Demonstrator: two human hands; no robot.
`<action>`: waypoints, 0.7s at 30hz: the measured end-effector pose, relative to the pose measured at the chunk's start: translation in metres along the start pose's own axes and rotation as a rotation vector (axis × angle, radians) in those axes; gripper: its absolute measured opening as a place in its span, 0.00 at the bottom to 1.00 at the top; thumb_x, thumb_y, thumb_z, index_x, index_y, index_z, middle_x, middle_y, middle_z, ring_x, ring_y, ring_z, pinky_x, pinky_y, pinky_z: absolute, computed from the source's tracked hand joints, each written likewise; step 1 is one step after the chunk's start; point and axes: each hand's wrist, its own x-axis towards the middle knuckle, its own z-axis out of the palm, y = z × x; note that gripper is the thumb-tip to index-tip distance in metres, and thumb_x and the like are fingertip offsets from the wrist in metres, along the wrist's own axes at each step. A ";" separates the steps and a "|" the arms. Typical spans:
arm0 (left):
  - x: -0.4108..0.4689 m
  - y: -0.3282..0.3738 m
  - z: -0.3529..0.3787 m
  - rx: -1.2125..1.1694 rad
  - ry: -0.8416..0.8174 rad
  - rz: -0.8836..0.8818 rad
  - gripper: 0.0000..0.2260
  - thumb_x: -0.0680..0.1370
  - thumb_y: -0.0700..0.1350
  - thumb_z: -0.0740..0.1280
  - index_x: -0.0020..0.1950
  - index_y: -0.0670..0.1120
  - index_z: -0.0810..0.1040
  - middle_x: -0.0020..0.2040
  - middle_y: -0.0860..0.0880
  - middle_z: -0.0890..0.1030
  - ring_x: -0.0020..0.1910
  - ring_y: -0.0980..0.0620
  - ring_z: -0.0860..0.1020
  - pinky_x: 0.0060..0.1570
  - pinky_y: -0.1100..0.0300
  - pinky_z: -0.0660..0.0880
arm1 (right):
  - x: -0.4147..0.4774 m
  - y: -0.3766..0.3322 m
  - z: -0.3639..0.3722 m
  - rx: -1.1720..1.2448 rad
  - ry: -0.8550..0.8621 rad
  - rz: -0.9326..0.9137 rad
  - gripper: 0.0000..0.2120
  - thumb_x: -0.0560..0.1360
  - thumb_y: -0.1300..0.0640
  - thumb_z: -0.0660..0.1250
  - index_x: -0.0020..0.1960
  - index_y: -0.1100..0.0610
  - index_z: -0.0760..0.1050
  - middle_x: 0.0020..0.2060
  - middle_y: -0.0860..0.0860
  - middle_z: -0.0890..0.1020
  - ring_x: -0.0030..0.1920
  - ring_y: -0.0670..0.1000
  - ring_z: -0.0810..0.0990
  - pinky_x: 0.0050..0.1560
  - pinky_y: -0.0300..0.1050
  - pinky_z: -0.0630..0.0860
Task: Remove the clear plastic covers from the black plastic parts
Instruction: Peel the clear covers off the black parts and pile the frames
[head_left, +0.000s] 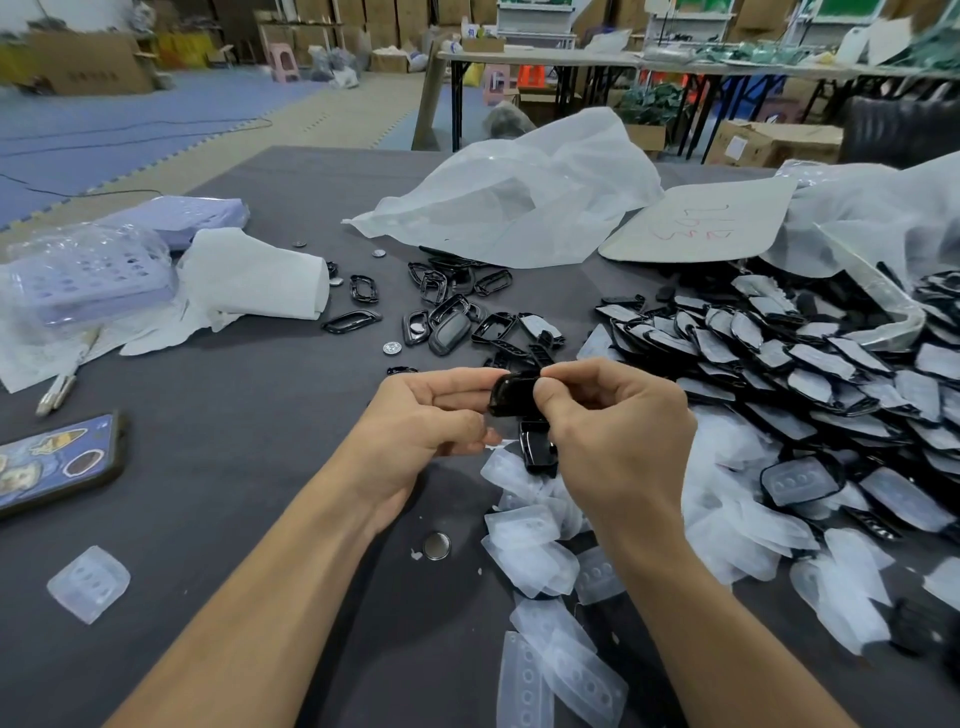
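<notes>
My left hand (431, 415) and my right hand (613, 421) meet over the middle of the dark table, both pinching one glossy black plastic part (511, 395). A second black part (537, 449) hangs just below, under my right palm. A big heap of black parts with clear covers (810, 364) fills the right side. Loose clear plastic covers (540, 561) lie in a pile below my hands, and one single cover (88, 582) sits at the lower left. Bare black frames (447, 312) are scattered beyond my hands.
A phone (57, 462) lies at the left edge. White tissue (254, 280) and a purple tray in clear wrap (83, 275) sit at the far left. White plastic bags (519, 208) and a cardboard sheet (701, 223) lie behind. Coin cells (436, 545) dot the table.
</notes>
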 end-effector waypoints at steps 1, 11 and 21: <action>0.000 0.000 0.000 -0.009 -0.016 0.008 0.20 0.66 0.30 0.69 0.52 0.46 0.89 0.51 0.42 0.88 0.41 0.52 0.87 0.43 0.66 0.80 | 0.000 0.000 0.000 0.000 0.006 0.001 0.09 0.71 0.59 0.78 0.38 0.46 0.85 0.31 0.37 0.84 0.33 0.40 0.83 0.35 0.29 0.75; -0.001 -0.005 0.004 0.069 0.133 0.034 0.12 0.72 0.30 0.74 0.45 0.46 0.89 0.40 0.42 0.87 0.38 0.48 0.79 0.40 0.63 0.78 | 0.000 -0.001 0.000 -0.116 -0.098 -0.085 0.06 0.71 0.59 0.78 0.38 0.50 0.85 0.31 0.37 0.83 0.33 0.40 0.82 0.34 0.30 0.75; 0.002 0.000 0.004 0.065 0.209 0.056 0.11 0.66 0.31 0.73 0.41 0.43 0.89 0.32 0.43 0.83 0.28 0.53 0.75 0.34 0.65 0.76 | 0.002 0.001 0.000 -0.117 -0.174 0.007 0.04 0.72 0.55 0.77 0.45 0.48 0.84 0.33 0.45 0.82 0.33 0.43 0.78 0.37 0.35 0.73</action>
